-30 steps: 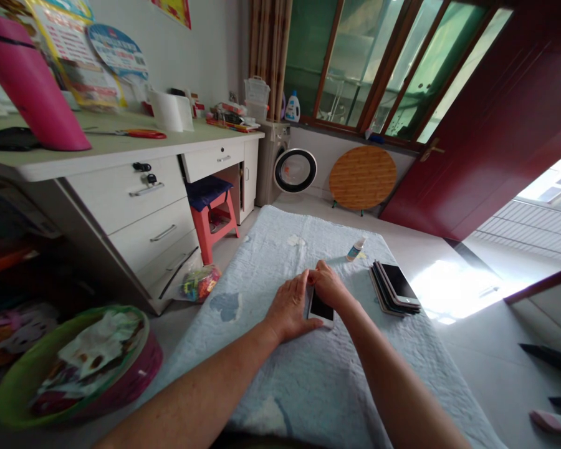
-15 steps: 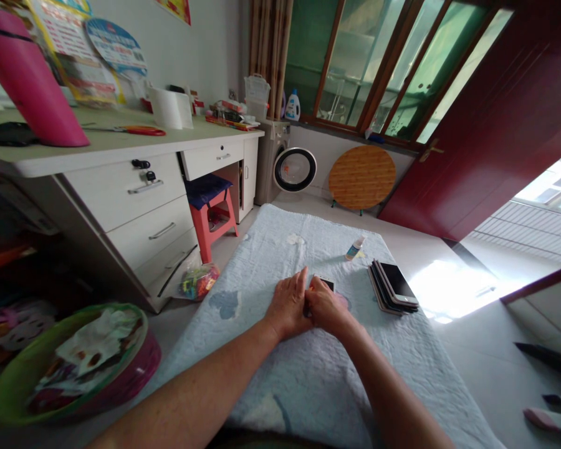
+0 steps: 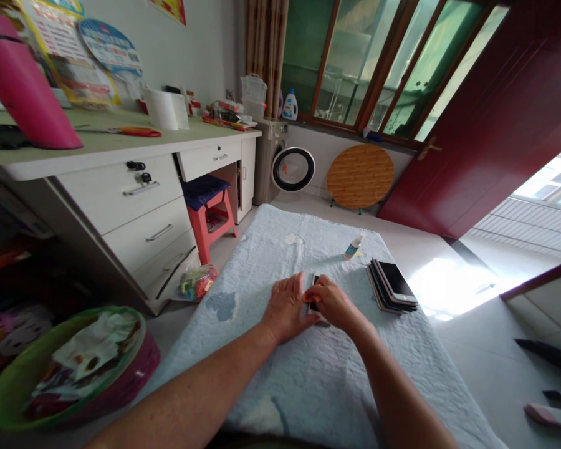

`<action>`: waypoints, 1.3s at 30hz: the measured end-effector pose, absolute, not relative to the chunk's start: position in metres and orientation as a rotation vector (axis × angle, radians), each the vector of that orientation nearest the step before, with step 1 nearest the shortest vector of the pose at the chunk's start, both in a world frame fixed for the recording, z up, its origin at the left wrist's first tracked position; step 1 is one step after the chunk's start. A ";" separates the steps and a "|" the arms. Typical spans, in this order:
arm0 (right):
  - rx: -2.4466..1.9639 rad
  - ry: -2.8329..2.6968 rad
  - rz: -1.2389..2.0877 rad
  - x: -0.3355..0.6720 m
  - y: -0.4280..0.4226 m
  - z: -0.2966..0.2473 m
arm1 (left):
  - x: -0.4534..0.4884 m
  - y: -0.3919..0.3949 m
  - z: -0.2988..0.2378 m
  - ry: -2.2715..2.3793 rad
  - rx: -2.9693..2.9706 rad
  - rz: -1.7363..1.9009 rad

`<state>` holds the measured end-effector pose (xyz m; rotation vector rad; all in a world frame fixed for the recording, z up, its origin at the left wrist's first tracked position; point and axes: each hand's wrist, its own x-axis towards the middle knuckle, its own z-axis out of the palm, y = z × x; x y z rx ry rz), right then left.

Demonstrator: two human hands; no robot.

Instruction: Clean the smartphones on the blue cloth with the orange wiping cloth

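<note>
A white-framed phone (image 3: 315,293) lies flat on a pale blue quilted cloth (image 3: 327,374), mostly covered by my hands. My left hand (image 3: 287,305) rests against its left edge with the fingers together and stretched flat. My right hand (image 3: 334,302) lies over the phone with its fingers bent and pressed on the screen. To the right sits a fanned stack of phones (image 3: 393,287) with dark screens. A small white bottle (image 3: 354,247) with a blue label lies beyond them on the cloth.
A cream desk with drawers (image 3: 135,193) and a red stool (image 3: 210,209) stand at the left. A green basin of scraps (image 3: 70,368) sits at the lower left. A round wooden tabletop (image 3: 361,176) leans on the far wall. The red door (image 3: 490,125) stands open at the right.
My right hand slid down the phone's screen toward me, then back up a little. The left hand stayed against the phone's left edge. The camera shifted slightly.
</note>
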<state>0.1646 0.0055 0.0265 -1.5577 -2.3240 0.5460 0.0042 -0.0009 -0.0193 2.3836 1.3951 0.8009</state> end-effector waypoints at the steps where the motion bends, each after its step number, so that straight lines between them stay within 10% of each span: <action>1: -1.562 -2.300 0.522 0.166 0.010 0.026 | 0.004 -0.001 -0.018 1.382 2.399 0.795; 39: -1.458 -2.850 0.323 0.158 0.042 0.029 | 0.012 -0.002 -0.017 1.032 2.974 0.784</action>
